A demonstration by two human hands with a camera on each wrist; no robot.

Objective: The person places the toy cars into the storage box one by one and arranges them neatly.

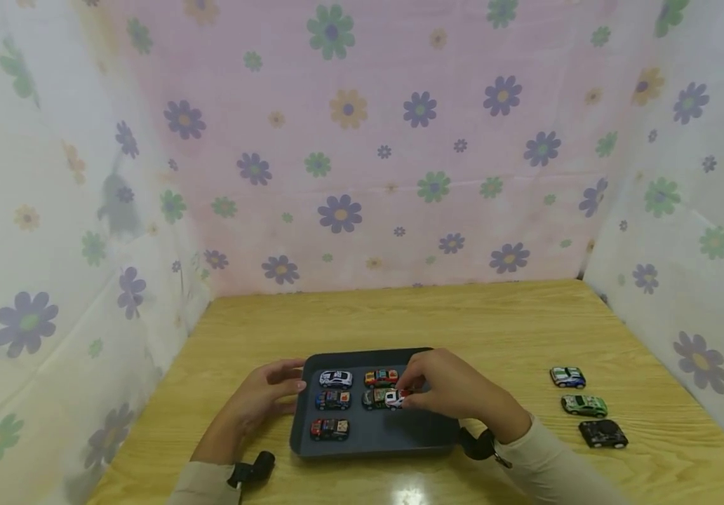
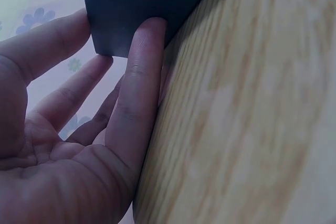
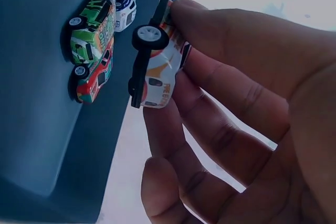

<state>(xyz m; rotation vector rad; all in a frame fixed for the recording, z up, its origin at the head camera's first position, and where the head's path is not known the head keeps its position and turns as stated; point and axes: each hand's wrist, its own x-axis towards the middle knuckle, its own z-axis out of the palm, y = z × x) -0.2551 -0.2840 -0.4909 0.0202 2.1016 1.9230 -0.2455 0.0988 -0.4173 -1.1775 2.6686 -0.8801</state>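
Observation:
My right hand (image 1: 457, 387) pinches a white toy car (image 3: 164, 74) with orange markings between thumb and fingers, above the dark grey tray (image 1: 393, 440). The held car is tilted in the right wrist view, its wheels facing the tray. Beneath it in the head view, a green toy car (image 1: 372, 400) is partly covered. Just behind that is a red and yellow toy car (image 1: 381, 378). Along the tray's left side stand a white toy car (image 1: 335, 379), a blue one (image 1: 333, 400) and a red and black one (image 1: 330, 429). My left hand (image 1: 259, 398) touches the tray's left wall with extended fingers.
On the wooden table (image 1: 261, 322), right of the tray, stand a white, green and blue toy car (image 1: 567, 376), a green one (image 1: 584, 405) and a black one (image 1: 602, 433). Flower-patterned cloth (image 1: 374, 154) encloses the table at the back and both sides.

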